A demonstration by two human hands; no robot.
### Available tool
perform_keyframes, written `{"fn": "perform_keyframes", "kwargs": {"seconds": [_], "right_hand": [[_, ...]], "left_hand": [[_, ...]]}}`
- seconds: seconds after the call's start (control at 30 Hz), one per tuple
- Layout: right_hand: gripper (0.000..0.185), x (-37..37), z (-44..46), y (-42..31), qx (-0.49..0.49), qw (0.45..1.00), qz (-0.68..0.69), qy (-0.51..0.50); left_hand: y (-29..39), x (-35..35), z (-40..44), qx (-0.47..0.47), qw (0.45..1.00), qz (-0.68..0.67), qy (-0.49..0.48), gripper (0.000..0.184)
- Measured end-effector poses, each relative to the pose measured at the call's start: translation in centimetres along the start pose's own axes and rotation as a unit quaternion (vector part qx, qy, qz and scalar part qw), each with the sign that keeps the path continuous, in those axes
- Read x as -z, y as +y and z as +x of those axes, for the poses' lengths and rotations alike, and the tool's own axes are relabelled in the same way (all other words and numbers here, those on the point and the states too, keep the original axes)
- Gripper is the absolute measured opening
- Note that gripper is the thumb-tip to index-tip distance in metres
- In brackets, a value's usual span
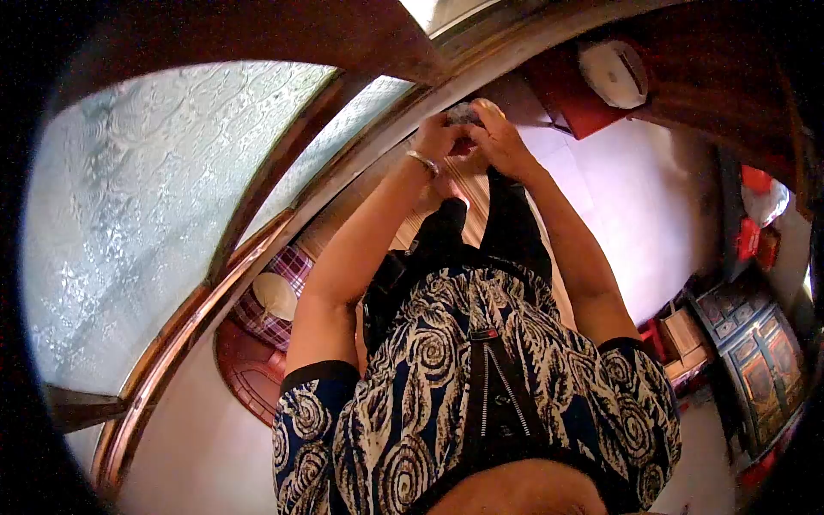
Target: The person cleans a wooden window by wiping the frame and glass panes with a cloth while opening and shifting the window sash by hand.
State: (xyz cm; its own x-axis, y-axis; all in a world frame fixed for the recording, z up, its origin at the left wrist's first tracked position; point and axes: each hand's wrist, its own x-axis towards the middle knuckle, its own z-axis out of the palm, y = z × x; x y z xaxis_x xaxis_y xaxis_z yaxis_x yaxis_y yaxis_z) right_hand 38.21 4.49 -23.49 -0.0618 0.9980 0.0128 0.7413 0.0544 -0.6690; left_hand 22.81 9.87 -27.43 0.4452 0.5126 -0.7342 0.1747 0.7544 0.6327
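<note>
My left hand (439, 137), with a pale bangle at the wrist, and my right hand (500, 142) are close together in front of me, beside the window frame. The fingers of both are curled in around a small grey, crumpled-looking thing (463, 113). A dark red patch (464, 147) shows between the palms. The fingers cover most of what I hold, so its kind is hidden. Both forearms reach forward over my dark trousers (515, 225).
A textured glass window (163, 172) in a wooden frame (257, 245) runs along my left. A round white object (612, 75) lies on dark red furniture at the upper right. A plaid-covered seat (292, 266) is at lower left, and a painted cabinet (754, 348) stands right.
</note>
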Motion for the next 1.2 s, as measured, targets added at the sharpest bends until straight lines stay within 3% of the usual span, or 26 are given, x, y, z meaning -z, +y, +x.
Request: {"fn": "perform_keyframes", "kwargs": {"seconds": [0.07, 0.13, 0.2, 0.23, 0.3, 0.37, 0.4, 0.47, 0.53, 0.57, 0.67, 0.7, 0.73, 0.8, 0.87, 0.9, 0.97, 1.0, 1.03, 1.1, 1.13, 1.2], "right_hand": [[0.040, -2.0, -0.3, 1.0, -0.029, 0.978, 0.203, -0.024], [0.041, -2.6, -0.7, 1.1, -0.016, 0.965, 0.249, -0.079], [0.042, -3.1, -0.5, 0.8, -0.006, 0.947, 0.294, -0.133], [0.041, -3.1, -0.2, 0.2, -0.034, 0.966, 0.241, -0.091], [0.040, -2.8, 0.6, -0.5, -0.057, 0.980, 0.185, -0.051], [0.042, -2.8, 2.1, -0.4, -0.146, 0.964, 0.217, 0.054], [0.038, -2.9, 2.9, 0.0, -0.161, 0.963, 0.209, 0.059], [0.036, -2.7, 4.4, 1.1, -0.140, 0.971, 0.157, 0.113], [0.031, -3.5, 5.8, 2.7, -0.101, 0.965, 0.100, 0.221], [0.031, -3.3, 6.4, 2.9, -0.095, 0.966, 0.101, 0.220], [0.030, -3.4, 8.9, 3.5, -0.107, 0.957, 0.040, 0.266], [0.030, -3.6, 9.6, 3.8, -0.097, 0.958, 0.039, 0.268], [0.029, -3.5, 10.3, 3.9, -0.087, 0.941, 0.035, 0.325], [0.028, -1.8, 12.7, 6.0, -0.057, 0.917, 0.011, 0.393], [0.027, -1.8, 13.9, 6.0, -0.125, 0.897, 0.070, 0.419], [0.027, -0.9, 14.5, 6.1, -0.113, 0.897, 0.064, 0.423], [0.027, 0.5, 15.5, 5.3, -0.110, 0.879, 0.038, 0.462], [0.029, 1.3, 15.5, 4.7, -0.124, 0.882, 0.050, 0.453], [0.029, 0.9, 15.5, 5.0, -0.124, 0.882, 0.052, 0.451], [0.029, 0.4, 15.6, 6.4, -0.157, 0.891, -0.002, 0.426], [0.029, 1.3, 15.6, 7.1, -0.158, 0.887, -0.011, 0.434], [0.029, 0.3, 15.2, 6.8, -0.210, 0.879, 0.021, 0.427]], "left_hand": [[1.5, -0.1, -1.0, 0.013, 0.999, 0.022, 0.038, 0.018], [2.3, -0.1, -2.0, 0.024, 0.996, 0.045, 0.073, 0.019], [3.1, 0.2, -3.2, 0.056, 0.977, 0.195, 0.069, 0.026], [3.5, 0.2, -4.2, 0.055, 0.977, 0.192, 0.071, 0.026], [4.1, 0.5, -6.7, 0.063, 0.993, 0.054, 0.087, 0.030], [2.2, 3.6, -7.9, 0.052, 0.993, 0.084, 0.068, 0.031], [1.0, 5.6, -8.7, 0.046, 0.991, 0.119, 0.045, 0.031], [-0.4, 8.3, -11.9, 0.084, 0.990, 0.058, 0.099, 0.027], [-1.8, 10.8, -15.3, 0.072, 0.971, 0.032, 0.227, 0.024], [-2.6, 12.3, -17.0, 0.052, 0.954, 0.017, 0.294, 0.024], [-5.7, 17.1, -21.2, -0.064, 0.862, -0.108, 0.491, 0.031], [-4.8, 18.1, -22.3, -0.065, 0.824, -0.110, 0.552, 0.036], [-5.4, 20.5, -23.5, -0.104, 0.780, -0.167, 0.594, 0.035], [-4.2, 22.0, -21.1, -0.190, 0.739, -0.139, 0.631, 0.030], [-1.9, 21.4, -21.7, -0.279, 0.728, -0.095, 0.619, 0.027], [-1.4, 21.9, -21.2, -0.308, 0.727, -0.070, 0.610, 0.027], [-1.8, 25.1, -21.5, -0.416, 0.787, -0.028, 0.454, 0.033], [0.7, 21.1, -21.1, -0.443, 0.724, -0.043, 0.527, 0.031], [1.5, 20.4, -21.5, -0.442, 0.723, -0.042, 0.529, 0.031], [2.5, 19.3, -21.7, -0.310, 0.780, 0.067, 0.540, 0.047], [4.7, 16.8, -20.8, -0.327, 0.773, 0.133, 0.527, 0.042], [5.3, 16.2, -20.8, -0.320, 0.804, 0.091, 0.493, 0.040]]}}
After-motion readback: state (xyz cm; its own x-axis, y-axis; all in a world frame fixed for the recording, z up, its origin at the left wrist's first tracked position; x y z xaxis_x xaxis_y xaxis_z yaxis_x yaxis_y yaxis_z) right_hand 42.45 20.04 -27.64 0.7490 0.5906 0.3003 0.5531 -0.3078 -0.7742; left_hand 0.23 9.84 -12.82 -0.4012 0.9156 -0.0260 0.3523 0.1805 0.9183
